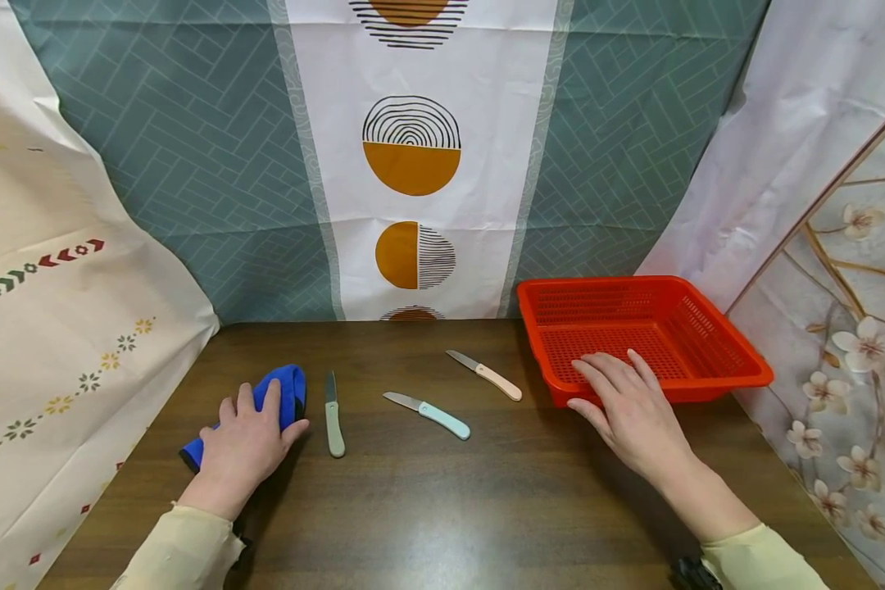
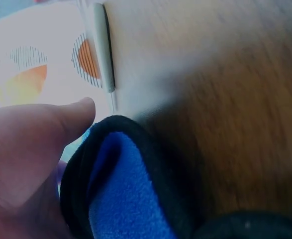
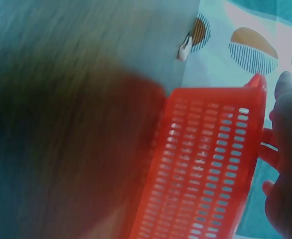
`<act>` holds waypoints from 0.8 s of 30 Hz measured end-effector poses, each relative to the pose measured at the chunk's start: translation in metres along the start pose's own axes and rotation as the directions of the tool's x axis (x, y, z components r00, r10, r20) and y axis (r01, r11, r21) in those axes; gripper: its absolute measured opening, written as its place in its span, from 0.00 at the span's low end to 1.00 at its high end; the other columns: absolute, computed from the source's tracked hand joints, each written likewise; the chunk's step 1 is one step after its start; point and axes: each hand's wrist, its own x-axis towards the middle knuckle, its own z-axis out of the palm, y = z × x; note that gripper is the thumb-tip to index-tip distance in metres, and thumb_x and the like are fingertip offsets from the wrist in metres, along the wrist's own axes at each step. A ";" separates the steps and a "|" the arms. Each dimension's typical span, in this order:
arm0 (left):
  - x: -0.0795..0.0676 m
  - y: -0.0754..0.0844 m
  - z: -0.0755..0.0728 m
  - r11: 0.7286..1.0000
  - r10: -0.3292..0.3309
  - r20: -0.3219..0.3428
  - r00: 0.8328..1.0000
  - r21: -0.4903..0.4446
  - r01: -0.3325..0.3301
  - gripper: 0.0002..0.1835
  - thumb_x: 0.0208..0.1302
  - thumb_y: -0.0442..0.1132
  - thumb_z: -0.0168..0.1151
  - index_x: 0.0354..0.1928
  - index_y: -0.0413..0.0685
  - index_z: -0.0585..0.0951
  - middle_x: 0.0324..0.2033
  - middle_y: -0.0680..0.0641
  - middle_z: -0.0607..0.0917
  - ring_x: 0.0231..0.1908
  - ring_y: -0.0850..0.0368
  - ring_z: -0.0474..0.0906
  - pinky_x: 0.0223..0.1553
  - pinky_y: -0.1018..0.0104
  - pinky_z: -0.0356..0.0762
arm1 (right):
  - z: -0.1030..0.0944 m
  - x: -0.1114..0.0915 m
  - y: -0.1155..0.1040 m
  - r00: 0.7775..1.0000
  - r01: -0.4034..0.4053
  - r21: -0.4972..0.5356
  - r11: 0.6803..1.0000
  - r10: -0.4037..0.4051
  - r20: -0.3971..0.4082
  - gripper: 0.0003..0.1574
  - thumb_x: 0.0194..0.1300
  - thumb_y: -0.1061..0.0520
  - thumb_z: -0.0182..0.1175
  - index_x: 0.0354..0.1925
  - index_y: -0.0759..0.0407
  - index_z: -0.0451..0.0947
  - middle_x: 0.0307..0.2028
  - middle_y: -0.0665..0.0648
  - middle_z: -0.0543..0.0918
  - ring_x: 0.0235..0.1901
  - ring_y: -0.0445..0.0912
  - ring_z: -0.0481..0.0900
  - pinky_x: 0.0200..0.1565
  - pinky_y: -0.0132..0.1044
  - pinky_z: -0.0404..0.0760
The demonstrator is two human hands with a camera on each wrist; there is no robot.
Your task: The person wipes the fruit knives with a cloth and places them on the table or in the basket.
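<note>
My left hand (image 1: pixel 242 442) rests on a folded blue cloth (image 1: pixel 291 393) with dark edging, fingers spread over it. The left wrist view shows the thumb beside the raised fold of the cloth (image 2: pixel 128 191). Just right of that hand lies a knife with a sage-green handle (image 1: pixel 334 428). My right hand (image 1: pixel 630 414) is at the near rim of a red slotted plastic basket (image 1: pixel 696 383), its fingers reaching over the rim and its thumb outside. In the right wrist view the basket's side wall (image 3: pixel 200 164) shows; whether the fingers touch it I cannot tell.
Two more knives lie between the hands on the brown wooden table (image 1: pixel 413 508): one with a light-blue handle (image 1: pixel 444 420), one with a peach handle (image 1: pixel 499 382). Patterned curtains (image 1: pixel 413 65) hang behind the table, and printed cloths border both sides.
</note>
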 end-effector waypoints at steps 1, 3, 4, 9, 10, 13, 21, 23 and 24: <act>0.001 0.000 0.000 1.000 -0.004 0.005 1.000 -0.001 0.004 0.47 0.75 0.61 0.69 0.78 0.34 0.65 0.69 0.12 0.64 0.65 0.08 0.64 0.50 0.08 0.70 | 0.000 0.001 -0.002 1.000 0.006 0.003 1.000 -0.006 0.001 0.44 0.82 0.28 0.52 0.72 0.61 0.80 0.66 0.65 0.81 0.68 0.65 0.76 0.83 0.62 0.50; 0.002 -0.001 0.002 1.000 -0.012 0.017 1.000 -0.001 0.012 0.46 0.75 0.61 0.69 0.77 0.33 0.66 0.67 0.12 0.65 0.63 0.08 0.66 0.50 0.09 0.71 | -0.001 0.003 -0.007 1.000 0.016 0.008 1.000 -0.016 0.001 0.43 0.82 0.29 0.53 0.72 0.60 0.80 0.67 0.66 0.81 0.69 0.65 0.76 0.83 0.62 0.50; 0.003 -0.001 0.002 1.000 -0.016 0.023 1.000 -0.002 0.016 0.45 0.75 0.61 0.69 0.76 0.33 0.66 0.66 0.12 0.65 0.62 0.08 0.68 0.49 0.10 0.72 | -0.001 0.004 -0.009 1.000 0.021 0.010 1.000 -0.021 0.001 0.43 0.83 0.29 0.52 0.72 0.60 0.79 0.67 0.66 0.81 0.69 0.65 0.76 0.83 0.62 0.49; 0.005 0.000 0.003 0.999 -0.034 0.055 0.998 -0.001 0.034 0.42 0.74 0.61 0.70 0.70 0.33 0.68 0.60 0.13 0.70 0.55 0.10 0.73 0.49 0.12 0.74 | -0.001 0.011 -0.024 0.998 0.058 0.018 0.998 -0.058 -0.021 0.48 0.85 0.26 0.42 0.72 0.61 0.79 0.68 0.66 0.81 0.69 0.65 0.76 0.82 0.63 0.51; 0.006 0.000 0.003 0.999 -0.036 0.062 0.997 -0.001 0.036 0.42 0.74 0.60 0.70 0.70 0.33 0.67 0.60 0.13 0.70 0.55 0.10 0.74 0.49 0.12 0.74 | -0.001 0.013 -0.028 0.997 0.069 0.020 0.997 -0.068 -0.028 0.48 0.86 0.26 0.42 0.72 0.62 0.80 0.67 0.66 0.82 0.69 0.65 0.76 0.82 0.63 0.53; 0.007 0.001 0.003 0.999 -0.036 0.080 0.996 0.005 0.035 0.43 0.74 0.59 0.70 0.73 0.32 0.66 0.58 0.13 0.72 0.54 0.10 0.75 0.50 0.13 0.75 | -0.001 0.017 -0.038 0.995 0.095 0.025 0.995 -0.094 -0.038 0.47 0.86 0.26 0.42 0.71 0.62 0.80 0.68 0.66 0.82 0.70 0.65 0.76 0.81 0.64 0.54; 0.008 0.001 0.004 1.000 -0.019 0.090 0.996 0.001 0.019 0.45 0.75 0.55 0.71 0.78 0.31 0.63 0.58 0.12 0.74 0.54 0.10 0.75 0.51 0.15 0.76 | 0.003 0.030 -0.065 0.991 0.131 0.042 0.990 -0.132 0.021 0.46 0.86 0.27 0.42 0.74 0.60 0.78 0.70 0.63 0.81 0.74 0.61 0.74 0.81 0.64 0.55; 0.008 0.000 0.005 1.000 -0.012 0.087 0.996 0.004 0.012 0.46 0.75 0.54 0.71 0.79 0.31 0.63 0.59 0.12 0.74 0.54 0.10 0.75 0.51 0.15 0.76 | 0.005 0.034 -0.070 0.990 0.133 0.049 0.990 -0.135 0.042 0.46 0.86 0.27 0.42 0.75 0.59 0.77 0.70 0.62 0.81 0.75 0.60 0.73 0.81 0.63 0.55; 0.009 0.000 0.005 1.000 -0.010 0.086 0.996 0.005 0.009 0.46 0.75 0.54 0.71 0.80 0.31 0.63 0.59 0.13 0.74 0.55 0.10 0.75 0.51 0.15 0.76 | 0.006 0.035 -0.073 0.989 0.135 0.052 0.989 -0.137 0.048 0.46 0.86 0.27 0.41 0.75 0.59 0.77 0.71 0.61 0.80 0.75 0.60 0.73 0.81 0.64 0.56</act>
